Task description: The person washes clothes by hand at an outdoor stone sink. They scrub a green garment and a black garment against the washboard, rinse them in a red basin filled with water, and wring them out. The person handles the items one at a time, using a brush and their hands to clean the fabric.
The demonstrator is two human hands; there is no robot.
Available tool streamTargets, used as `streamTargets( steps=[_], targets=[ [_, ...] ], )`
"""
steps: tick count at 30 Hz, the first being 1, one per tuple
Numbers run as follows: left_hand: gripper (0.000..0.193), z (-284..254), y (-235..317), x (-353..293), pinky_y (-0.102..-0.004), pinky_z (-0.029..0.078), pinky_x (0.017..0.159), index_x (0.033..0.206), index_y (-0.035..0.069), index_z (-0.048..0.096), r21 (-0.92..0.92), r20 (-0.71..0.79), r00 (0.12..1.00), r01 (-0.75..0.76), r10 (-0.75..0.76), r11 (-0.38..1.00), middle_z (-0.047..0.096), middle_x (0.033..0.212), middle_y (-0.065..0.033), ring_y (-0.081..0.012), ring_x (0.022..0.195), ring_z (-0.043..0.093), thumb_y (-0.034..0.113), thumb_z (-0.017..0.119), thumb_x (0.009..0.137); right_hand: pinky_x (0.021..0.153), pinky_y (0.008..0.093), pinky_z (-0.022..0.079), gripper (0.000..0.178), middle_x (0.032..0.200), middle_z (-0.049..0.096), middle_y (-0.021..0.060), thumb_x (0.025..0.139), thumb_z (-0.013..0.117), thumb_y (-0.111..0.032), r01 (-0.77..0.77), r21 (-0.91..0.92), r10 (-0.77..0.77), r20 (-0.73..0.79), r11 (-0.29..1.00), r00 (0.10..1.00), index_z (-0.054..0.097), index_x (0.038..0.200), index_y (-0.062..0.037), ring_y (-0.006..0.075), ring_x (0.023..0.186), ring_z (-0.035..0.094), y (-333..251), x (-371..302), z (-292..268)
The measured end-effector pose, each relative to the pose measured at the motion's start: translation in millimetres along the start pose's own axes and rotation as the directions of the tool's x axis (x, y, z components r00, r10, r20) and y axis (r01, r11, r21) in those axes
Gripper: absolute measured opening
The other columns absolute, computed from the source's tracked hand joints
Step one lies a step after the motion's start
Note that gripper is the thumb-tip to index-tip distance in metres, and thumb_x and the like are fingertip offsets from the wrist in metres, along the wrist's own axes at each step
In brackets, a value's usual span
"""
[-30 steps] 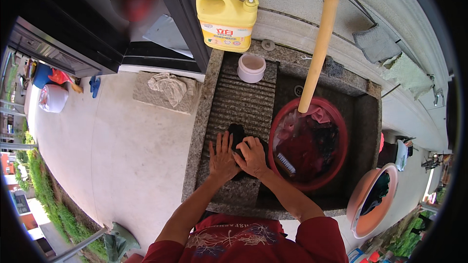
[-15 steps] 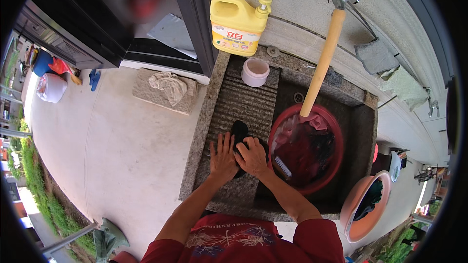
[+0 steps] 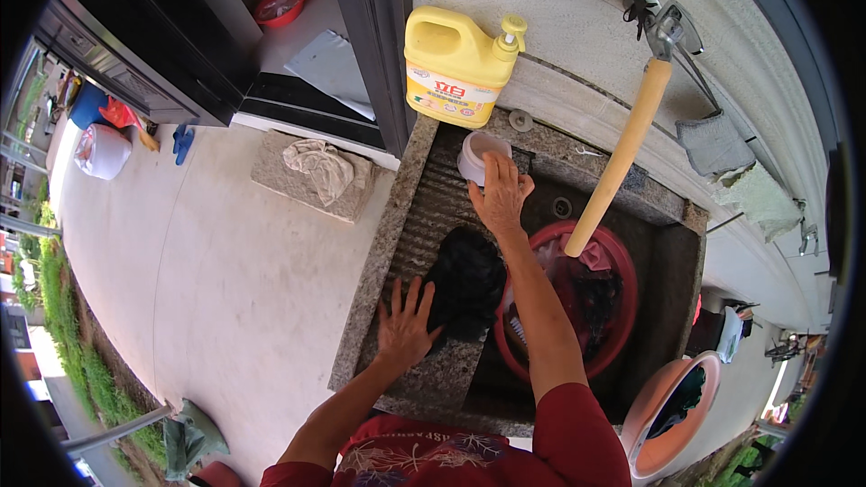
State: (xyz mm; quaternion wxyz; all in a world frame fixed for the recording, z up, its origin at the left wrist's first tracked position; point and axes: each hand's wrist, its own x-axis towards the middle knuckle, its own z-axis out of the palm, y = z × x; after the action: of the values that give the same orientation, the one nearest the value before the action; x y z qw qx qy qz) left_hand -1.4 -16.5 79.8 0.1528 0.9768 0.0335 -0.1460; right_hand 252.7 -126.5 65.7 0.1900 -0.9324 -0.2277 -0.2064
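Note:
A black cloth, its garment kind not clear, lies bunched on the ribbed stone washboard. My left hand rests flat beside its left edge, fingers spread, thumb close to the cloth. Farther up, my right hand reaches to a small pale pink-white tub. Its fingers are apart and touch or overlap the near rim; the tub's inside is partly hidden. Under my right forearm stands a red basin with wet pink and dark clothes in water. A scrubbing brush in it is partly covered by my arm.
A wooden-coloured tube runs from the wall tap down over the basin. A yellow pump jug stands behind the stone sink's rim. An orange tub with dark clothes sits right; grey rags hang on the wall.
My right hand has left the black cloth and moved up to the small tub. My left hand has slid off the cloth to its side. The cloth now lies more spread out.

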Motion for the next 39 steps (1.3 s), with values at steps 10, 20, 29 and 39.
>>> streamTargets(
  steps=[10, 20, 29, 39],
  targets=[
    [0.087, 0, 2, 5, -0.0646, 0.023, 0.102, 0.147, 0.017, 0.016, 0.035, 0.012, 1.0, 0.01, -0.01, 0.999, 0.014, 0.15, -0.0119, -0.0406, 0.137, 0.011, 0.044, 0.066, 0.08, 0.081, 0.051, 0.03, 0.039, 0.101, 0.055, 0.0063, 0.068, 0.07, -0.018, 0.004, 0.007, -0.006, 0.342, 1.0, 0.94, 0.058, 0.104, -0.013, 0.0271, 0.107, 0.045, 32, 26, 46],
    [0.09, -1, 4, 5, -0.0617, 0.027, 0.102, 0.147, 0.014, 0.014, 0.061, -0.023, 1.0, 0.012, -0.011, 0.998, 0.017, 0.149, -0.0097, -0.0375, 0.137, 0.015, 0.048, 0.064, 0.08, 0.079, 0.0358, 0.041, 0.022, 0.089, 0.054, 0.0063, 0.077, 0.064, -0.003, -0.537, 0.753, 0.208, 0.497, 0.381, 0.843, 0.06, 0.098, -0.007, 0.0255, 0.087, 0.053, -14, -60, -15],
    [0.096, 2, 4, 9, -0.0592, 0.023, 0.105, 0.147, 0.012, 0.013, 0.065, 0.01, 0.998, 0.061, -0.062, 0.996, 0.015, 0.149, -0.0069, -0.0351, 0.137, 0.012, 0.045, 0.069, 0.076, 0.1, 0.042, 0.035, 0.037, 0.128, 0.047, 0.0098, 0.083, 0.059, -0.01, -0.005, 0.363, -0.17, 0.448, 0.932, 0.878, 0.055, 0.119, -0.0043, 0.0292, 0.12, 0.044, -53, -198, -114],
    [0.056, 19, 19, -27, -0.0507, 0.03, 0.103, 0.128, 0.009, 0.043, -0.197, -0.308, 0.866, -0.462, 0.393, 0.865, 0.045, 0.131, -0.0091, -0.0318, 0.13, 0.036, 0.014, 0.067, 0.077, 0.107, 0.043, 0.029, 0.042, 0.131, 0.051, 0.0074, 0.083, 0.061, -0.021, -0.173, 0.43, -0.125, 0.58, 0.886, 0.805, 0.056, 0.121, -0.0056, 0.0272, 0.132, 0.036, -48, -199, -113]
  ],
)
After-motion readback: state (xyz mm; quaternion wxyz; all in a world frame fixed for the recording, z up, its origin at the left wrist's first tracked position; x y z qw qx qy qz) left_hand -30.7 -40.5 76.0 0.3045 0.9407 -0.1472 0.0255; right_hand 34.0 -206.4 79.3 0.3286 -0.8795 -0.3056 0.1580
